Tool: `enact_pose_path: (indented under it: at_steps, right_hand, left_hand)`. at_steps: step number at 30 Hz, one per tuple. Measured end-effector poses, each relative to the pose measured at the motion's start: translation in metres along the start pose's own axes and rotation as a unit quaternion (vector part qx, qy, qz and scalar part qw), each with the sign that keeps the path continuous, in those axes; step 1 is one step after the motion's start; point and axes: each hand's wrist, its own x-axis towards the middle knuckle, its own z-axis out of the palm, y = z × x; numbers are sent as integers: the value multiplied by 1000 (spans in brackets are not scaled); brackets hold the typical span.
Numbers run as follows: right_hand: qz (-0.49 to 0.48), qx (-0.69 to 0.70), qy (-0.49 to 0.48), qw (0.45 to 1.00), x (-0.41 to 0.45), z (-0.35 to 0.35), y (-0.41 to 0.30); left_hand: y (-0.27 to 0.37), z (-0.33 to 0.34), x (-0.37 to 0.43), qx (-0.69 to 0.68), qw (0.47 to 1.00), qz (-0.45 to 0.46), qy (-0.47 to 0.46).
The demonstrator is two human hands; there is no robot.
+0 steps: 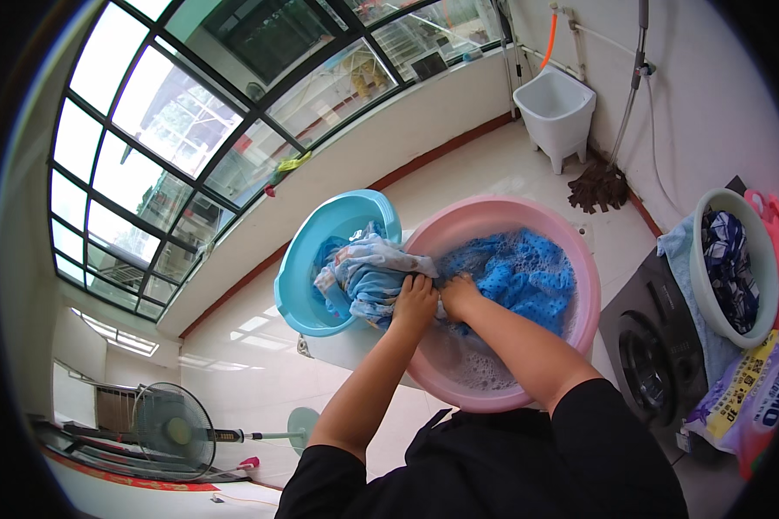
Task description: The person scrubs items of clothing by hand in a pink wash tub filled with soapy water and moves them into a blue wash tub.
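Before me stands a pink plastic basin of soapy water, in which blue dotted cloth lies wet. Against its left side is a light-blue plastic basin with more cloth in it. A pale-blue patterned wet cloth is bunched over the place where the two rims meet. My left hand grips this cloth at its right end. Close beside it, my right hand is at the left inner side of the pink basin, its fingers partly hidden at the cloth's edge; its hold is unclear.
At right, a grey washing machine bears a blue towel and a pale basin of dark clothes. An Omo detergent bag lies nearby. Farther off are a white utility sink and a brown mop. A fan stands lower left.
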Motion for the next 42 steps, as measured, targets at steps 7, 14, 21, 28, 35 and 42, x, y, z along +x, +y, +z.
enact_pose_path:
  at_steps: [7, 14, 21, 28, 35, 42]
  right_hand:
    - [60, 178, 26, 982, 5, -41, 15]
    - [-21, 317, 286, 904, -23, -128, 25]
    - [-30, 412, 57, 909, -31, -122, 36]
    - [108, 148, -60, 981, -7, -38, -14]
    - [99, 161, -31, 981, -6, -30, -23]
    - [49, 194, 63, 978, 8, -35, -15]
  left_hand:
    - [-22, -20, 14, -227, 958, -129, -121]
    - [-67, -125, 47, -239, 955, -151, 86]
    - [-62, -120, 34, -310, 934, -151, -91]
    - [-34, -52, 6, -142, 987, -23, -71]
    - [-22, -22, 1, -81, 995, -18, -58]
    - [-34, -29, 8, -151, 981, -100, -70]
